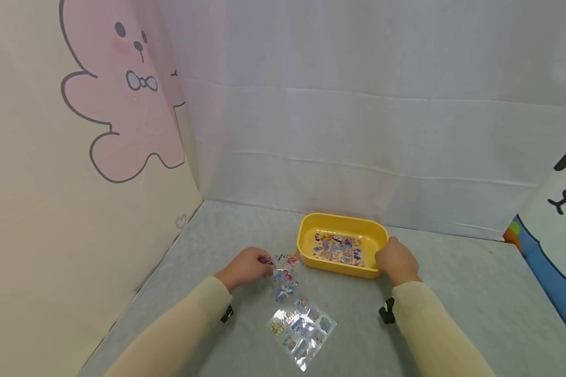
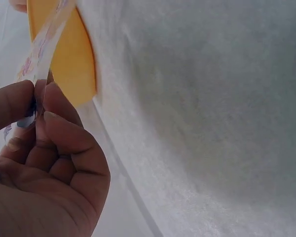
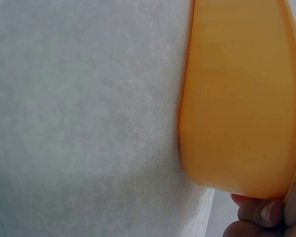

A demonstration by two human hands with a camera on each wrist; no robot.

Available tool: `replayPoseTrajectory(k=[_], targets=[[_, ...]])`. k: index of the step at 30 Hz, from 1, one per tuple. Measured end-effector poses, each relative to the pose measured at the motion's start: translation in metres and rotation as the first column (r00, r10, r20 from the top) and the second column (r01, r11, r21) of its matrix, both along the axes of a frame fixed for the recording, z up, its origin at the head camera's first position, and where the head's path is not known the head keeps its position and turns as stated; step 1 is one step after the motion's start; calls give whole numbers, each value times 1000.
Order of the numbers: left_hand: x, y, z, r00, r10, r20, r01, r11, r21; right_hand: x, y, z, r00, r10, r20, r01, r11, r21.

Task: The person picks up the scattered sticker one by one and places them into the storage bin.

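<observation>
My left hand (image 1: 249,267) pinches a clear sticker sheet (image 1: 283,285) with colourful printed figures between thumb and fingers. In the left wrist view, the sheet (image 2: 38,54) is seen nearly edge-on above the fingertips. My right hand (image 1: 398,260) grips the right end of a yellow tray (image 1: 344,220). Its curled fingers (image 3: 266,212) show at the tray's end in the right wrist view. Inside the tray lies another sticker sheet (image 1: 338,249) with many small coloured figures. A shiny sheet of square stickers (image 1: 303,331) lies on the table between my forearms.
The grey table (image 1: 349,335) runs back to a white cloth wall (image 1: 358,131) just behind the tray. A cream wall with a pink cartoon animal (image 1: 132,94) stands along the left. At the far right is a cartoon bear panel (image 1: 556,251).
</observation>
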State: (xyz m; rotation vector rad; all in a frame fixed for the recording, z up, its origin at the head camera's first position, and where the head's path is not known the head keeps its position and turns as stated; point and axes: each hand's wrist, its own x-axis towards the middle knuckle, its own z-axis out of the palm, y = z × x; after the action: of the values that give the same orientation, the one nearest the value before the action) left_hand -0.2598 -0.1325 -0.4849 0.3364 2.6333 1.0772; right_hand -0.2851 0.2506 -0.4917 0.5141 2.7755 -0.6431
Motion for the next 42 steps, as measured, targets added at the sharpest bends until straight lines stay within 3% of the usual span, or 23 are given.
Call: replayPoseTrajectory(k=[8,14,18,23,29,35,42], targets=[[-4,0,3,1000,19,20,-21,994,107,0,0,-1,1000,2,1,-2,1000,10],[-7,4,2,993,48,106,-72,969,234,0,0,1,1000,2,3,-2,1000,6],[-8,9,5,989,84,121,-116,952,283,-1,1,1,1000,0,7,0,1000,5],[-10,15,4,985,131,116,-161,936,313,-1,2,0,1000,1,9,-1,1000,5],[-9,25,-1,985,153,83,-172,917,359,-2,1,-2,1000,-2,12,2,1000,-1],[-10,42,-1,982,166,84,-186,914,361,-4,2,-4,1000,-4,15,4,1000,-2],[-19,63,5,978,189,84,-207,910,360,-5,4,-5,1000,5,17,-5,1000,4]])
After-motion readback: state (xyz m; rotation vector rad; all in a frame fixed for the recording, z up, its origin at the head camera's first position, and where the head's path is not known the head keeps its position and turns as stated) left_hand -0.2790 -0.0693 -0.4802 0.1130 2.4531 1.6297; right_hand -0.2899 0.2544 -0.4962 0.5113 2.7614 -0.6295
